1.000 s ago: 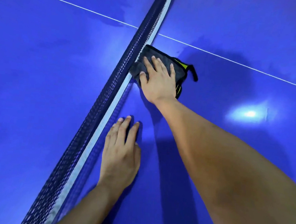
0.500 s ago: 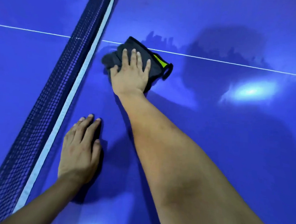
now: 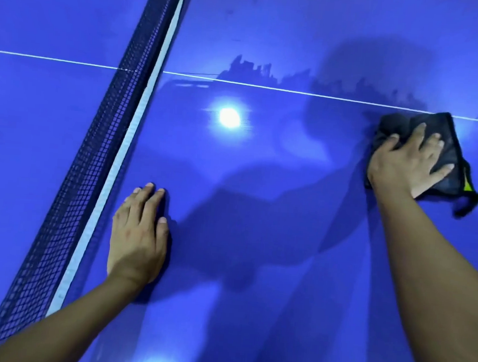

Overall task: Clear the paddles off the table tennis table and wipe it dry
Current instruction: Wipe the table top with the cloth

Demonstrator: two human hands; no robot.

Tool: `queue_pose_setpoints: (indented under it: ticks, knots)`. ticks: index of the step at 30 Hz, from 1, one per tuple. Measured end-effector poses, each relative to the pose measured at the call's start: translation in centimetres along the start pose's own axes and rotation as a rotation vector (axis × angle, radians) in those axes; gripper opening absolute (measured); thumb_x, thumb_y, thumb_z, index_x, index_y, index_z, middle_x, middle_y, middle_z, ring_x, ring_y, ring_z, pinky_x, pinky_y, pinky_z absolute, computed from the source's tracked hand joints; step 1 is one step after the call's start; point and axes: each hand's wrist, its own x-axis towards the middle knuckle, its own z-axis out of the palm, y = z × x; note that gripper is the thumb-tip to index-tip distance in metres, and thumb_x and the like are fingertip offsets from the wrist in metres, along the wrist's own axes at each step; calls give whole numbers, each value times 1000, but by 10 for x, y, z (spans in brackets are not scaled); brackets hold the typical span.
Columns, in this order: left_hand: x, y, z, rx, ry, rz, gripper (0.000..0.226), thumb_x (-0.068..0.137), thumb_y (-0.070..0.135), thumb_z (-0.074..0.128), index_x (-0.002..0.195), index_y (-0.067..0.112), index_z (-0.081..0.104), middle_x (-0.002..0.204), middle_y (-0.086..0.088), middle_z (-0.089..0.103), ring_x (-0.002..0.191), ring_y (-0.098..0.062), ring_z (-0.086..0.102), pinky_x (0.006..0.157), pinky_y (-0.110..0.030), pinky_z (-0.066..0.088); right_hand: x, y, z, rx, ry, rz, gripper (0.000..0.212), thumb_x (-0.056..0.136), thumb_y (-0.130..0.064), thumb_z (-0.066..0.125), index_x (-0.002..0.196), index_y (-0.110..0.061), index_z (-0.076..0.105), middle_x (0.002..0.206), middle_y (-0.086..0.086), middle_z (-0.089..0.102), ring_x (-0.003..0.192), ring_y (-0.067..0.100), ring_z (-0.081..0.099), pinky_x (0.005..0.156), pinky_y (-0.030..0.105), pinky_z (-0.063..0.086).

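The blue table tennis table [image 3: 258,210] fills the view. A dark cloth [image 3: 447,133] with a yellow-green tag lies on it at the far right, just below the white centre line. My right hand [image 3: 405,167] presses flat on the cloth with fingers spread. My left hand [image 3: 137,236] rests flat on the table surface, close beside the net. No paddle is in view.
The dark net [image 3: 98,157] with its white top band runs diagonally from the upper middle to the lower left. A white line [image 3: 295,91] crosses the table. Darker wet streaks show above that line. A lamp's glare reflects near the middle.
My right hand has slid the cloth from beside the net far to the right along the white line. My left hand stays flat next to the net.
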Motion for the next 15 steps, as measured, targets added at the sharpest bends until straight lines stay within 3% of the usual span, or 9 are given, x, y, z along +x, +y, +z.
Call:
queue_pose_setpoints:
  ticks: [5,10,15]
  knots:
    - [1,-1,1,-1,-6,2,50,99,28,38,145,9,49,154,-10,43,146,-32,35,120,-51,27,-48,-66,18,-1,-18,-127,69,99,-44,23,164,-23,18,171,10,13,159,22,7,124,61,-2]
    - [0,-5,3,15,-65,-14,53,99,28,35,148,10,46,158,-10,38,149,-29,28,123,-48,22,-147,-192,54,-26,-84,-538,64,104,-44,33,164,-27,20,171,6,16,158,19,13,125,59,-2]
    - [-2,-9,6,-19,-56,-10,53,99,27,36,150,14,42,160,-7,35,150,-29,27,123,-48,23,-229,-290,83,-44,-170,-900,61,104,-47,31,163,-33,22,171,-1,18,158,15,12,124,61,-3]
